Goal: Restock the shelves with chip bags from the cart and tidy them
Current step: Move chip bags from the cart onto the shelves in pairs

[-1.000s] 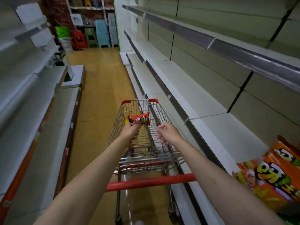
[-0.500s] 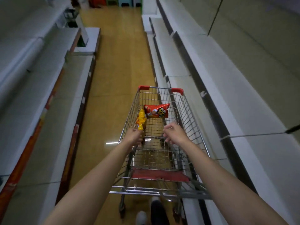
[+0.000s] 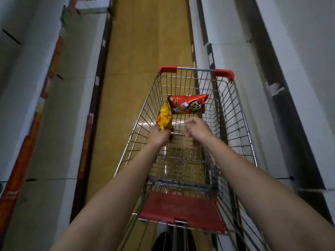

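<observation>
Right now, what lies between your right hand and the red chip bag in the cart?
Nothing: in the head view only bare wire cart floor separates the right hand from the red chip bag. The yellow bag sits off left, gripped by the left hand.

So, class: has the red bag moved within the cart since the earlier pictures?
No. The red bag still leans against the far wall of the cart, between its red corners. Only the camera has tilted.

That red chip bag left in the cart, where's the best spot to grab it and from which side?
Probably its near long edge, reached from above with the right hand. The red chip bag lies crosswise at the far end of the cart, wire walls blocking its sides, and that hand holds nothing.
</observation>
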Tool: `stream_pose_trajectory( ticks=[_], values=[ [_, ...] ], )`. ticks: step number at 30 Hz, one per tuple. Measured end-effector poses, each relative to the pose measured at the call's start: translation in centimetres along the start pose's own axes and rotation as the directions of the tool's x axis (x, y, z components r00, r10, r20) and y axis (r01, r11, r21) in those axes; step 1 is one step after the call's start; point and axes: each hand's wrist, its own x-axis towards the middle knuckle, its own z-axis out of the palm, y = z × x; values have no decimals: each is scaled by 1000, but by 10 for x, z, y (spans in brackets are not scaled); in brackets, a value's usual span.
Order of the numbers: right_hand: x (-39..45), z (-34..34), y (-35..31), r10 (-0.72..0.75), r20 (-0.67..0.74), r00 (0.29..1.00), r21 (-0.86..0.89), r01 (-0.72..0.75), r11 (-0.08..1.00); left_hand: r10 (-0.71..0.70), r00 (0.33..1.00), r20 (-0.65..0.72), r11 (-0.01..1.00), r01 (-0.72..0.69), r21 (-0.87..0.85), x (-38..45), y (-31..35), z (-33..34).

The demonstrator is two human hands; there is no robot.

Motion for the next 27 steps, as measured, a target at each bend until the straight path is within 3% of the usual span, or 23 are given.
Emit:
stream_pose_trajectory(
  ticks=[3,7,12,16,20,25,27],
  values=[
    [40,-2,16,-11,16,1000,-84,13,996,-19,997,-72,996,25,80,34,-3,20],
    [94,-5,32,-34,6,999,-263,34,964,-7,992,-127,938,51,342,77,-2,36],
    [159,-9,41,-209,-85,974,-569,125,813,19,989,-146,865,57,498,132,-4,46],
    [205,-20,44,-328,-96,940,-615,203,762,-19,990,-136,854,87,514,163,-13,51],
    [224,-20,59,-264,-194,945,-695,58,717,-13,982,-191,839,114,533,176,-26,58],
    [214,-6,71,-321,-192,927,-874,-14,485,-61,982,-178,878,137,458,173,-33,54],
    [205,-6,72,-349,-184,919,-889,-4,458,-87,983,-161,918,141,370,165,-32,46]
  ],
)
